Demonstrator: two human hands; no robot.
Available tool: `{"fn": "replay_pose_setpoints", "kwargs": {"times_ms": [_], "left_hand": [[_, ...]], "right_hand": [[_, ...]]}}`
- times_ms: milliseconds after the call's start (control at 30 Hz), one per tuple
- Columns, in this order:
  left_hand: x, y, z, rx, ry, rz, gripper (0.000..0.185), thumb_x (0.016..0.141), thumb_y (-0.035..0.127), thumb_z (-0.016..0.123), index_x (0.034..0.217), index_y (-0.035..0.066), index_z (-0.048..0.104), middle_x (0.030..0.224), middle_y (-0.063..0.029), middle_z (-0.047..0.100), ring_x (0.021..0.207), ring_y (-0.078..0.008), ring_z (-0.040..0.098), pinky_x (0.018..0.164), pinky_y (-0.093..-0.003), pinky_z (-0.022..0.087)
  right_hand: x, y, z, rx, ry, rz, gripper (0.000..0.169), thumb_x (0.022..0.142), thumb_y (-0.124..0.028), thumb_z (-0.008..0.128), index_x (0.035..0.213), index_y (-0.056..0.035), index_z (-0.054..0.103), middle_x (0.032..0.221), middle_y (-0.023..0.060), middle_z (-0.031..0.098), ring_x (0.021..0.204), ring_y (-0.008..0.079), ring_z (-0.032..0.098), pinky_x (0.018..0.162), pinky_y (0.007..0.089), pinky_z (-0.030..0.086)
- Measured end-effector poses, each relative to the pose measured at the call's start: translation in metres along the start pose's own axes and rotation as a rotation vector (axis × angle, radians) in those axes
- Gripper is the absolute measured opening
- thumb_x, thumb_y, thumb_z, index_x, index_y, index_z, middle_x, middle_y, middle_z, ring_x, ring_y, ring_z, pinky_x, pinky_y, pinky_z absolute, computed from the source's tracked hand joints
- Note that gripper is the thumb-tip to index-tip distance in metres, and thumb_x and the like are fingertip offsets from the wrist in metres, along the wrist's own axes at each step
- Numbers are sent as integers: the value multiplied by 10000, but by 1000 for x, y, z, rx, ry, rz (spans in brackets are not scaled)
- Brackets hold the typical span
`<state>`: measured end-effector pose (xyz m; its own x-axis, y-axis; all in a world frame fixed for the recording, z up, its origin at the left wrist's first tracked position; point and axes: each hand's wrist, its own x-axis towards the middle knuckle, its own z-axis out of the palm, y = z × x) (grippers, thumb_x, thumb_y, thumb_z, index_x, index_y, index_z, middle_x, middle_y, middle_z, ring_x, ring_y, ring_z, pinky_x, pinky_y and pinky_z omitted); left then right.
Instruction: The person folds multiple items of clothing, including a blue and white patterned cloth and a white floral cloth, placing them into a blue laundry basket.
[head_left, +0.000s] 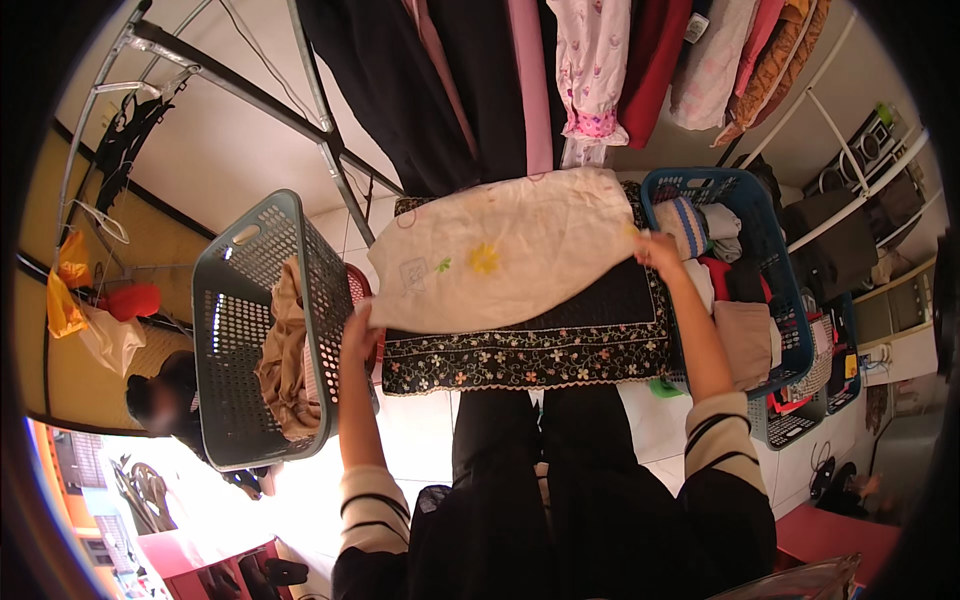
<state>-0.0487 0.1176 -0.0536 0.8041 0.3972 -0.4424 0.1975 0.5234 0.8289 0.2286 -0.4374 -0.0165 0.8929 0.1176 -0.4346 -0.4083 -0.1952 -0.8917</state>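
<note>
A cream cloth (525, 255) with a yellow flower and a green leaf print is spread between my hands, partly lifted. My left hand (360, 330) grips its lower left corner, beside the gray basket. At the cloth's right edge, my right hand (660, 251) holds it near the blue basket. Beneath the cloth lies a black cloth with a floral embroidered border (525, 356), over a surface that is hidden.
A gray perforated basket (300, 225) with brown fabric stands at left. The blue basket (799, 322) at right holds folded clothes. Garments (487, 90) hang ahead from above, beside a metal rack (240, 90). A person (161, 397) is at far left.
</note>
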Motion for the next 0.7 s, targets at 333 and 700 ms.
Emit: {"fn": "replay_pose_setpoints", "kwargs": {"times_ms": [333,700], "left_hand": [[2,154,96,-352,-83,626,318,916,137,473,1201,11,408,1181,-114,493,1088,-230,500,947,-352,426],[-50,-75,-58,-443,126,207,356,889,130,520,1194,-37,445,1188,-121,512,1104,-219,490,926,-325,417]], "right_hand": [[-49,-170,-16,447,129,-779,250,816,-122,643,994,46,596,932,66,618,862,154,595,776,292,495],[-112,69,-26,51,110,-298,312,774,-89,672,969,-81,429,673,36,574,612,94,558,533,264,504]]}}
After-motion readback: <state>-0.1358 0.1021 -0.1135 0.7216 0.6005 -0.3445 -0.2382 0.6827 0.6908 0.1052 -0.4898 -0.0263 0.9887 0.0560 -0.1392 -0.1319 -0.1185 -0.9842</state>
